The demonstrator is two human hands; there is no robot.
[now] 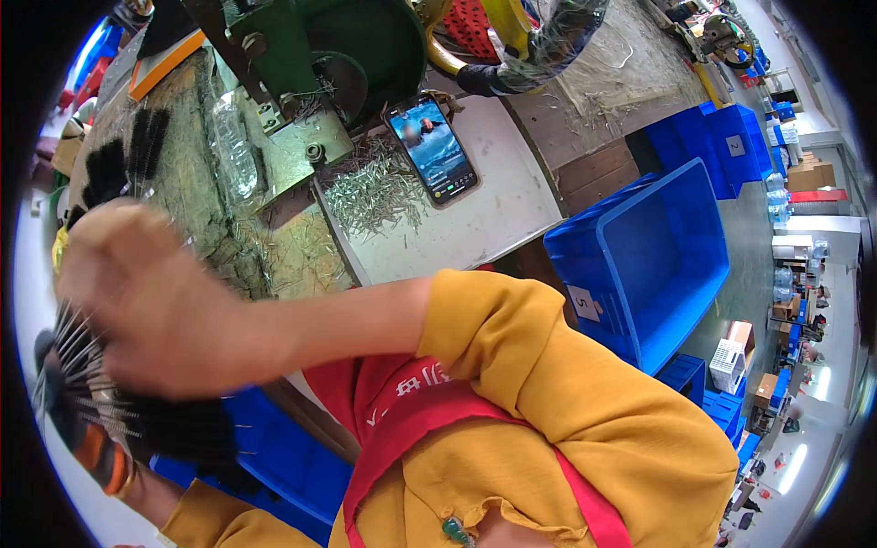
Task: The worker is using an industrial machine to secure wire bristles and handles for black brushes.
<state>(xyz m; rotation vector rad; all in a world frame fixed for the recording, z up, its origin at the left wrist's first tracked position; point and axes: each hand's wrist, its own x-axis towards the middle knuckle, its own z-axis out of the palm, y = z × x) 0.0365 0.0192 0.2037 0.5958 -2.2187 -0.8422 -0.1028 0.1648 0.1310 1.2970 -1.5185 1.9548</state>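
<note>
At the far left, my left hand (82, 429), in a black and orange glove, is closed round a bundle of thin metal wire stems (87, 365) that fan out. Black bristles (183, 429) hang beside that bundle, so these look like wire-stemmed brushes. My bare right hand (151, 301) reaches across to the left, just above the stems. Its fingers are curled and smeared by motion, and whether they grip a stem is hidden. More black bristle brushes (146, 151) lie on the worn bench close beyond my right hand.
A green machine (365, 46) with a metal plate (311, 151) stands at the back. A white tray (493, 183) holds metal clippings (375, 187) and a lit phone (431, 151). Blue bins (621, 274) stand at right, another blue bin (297, 447) below my right forearm.
</note>
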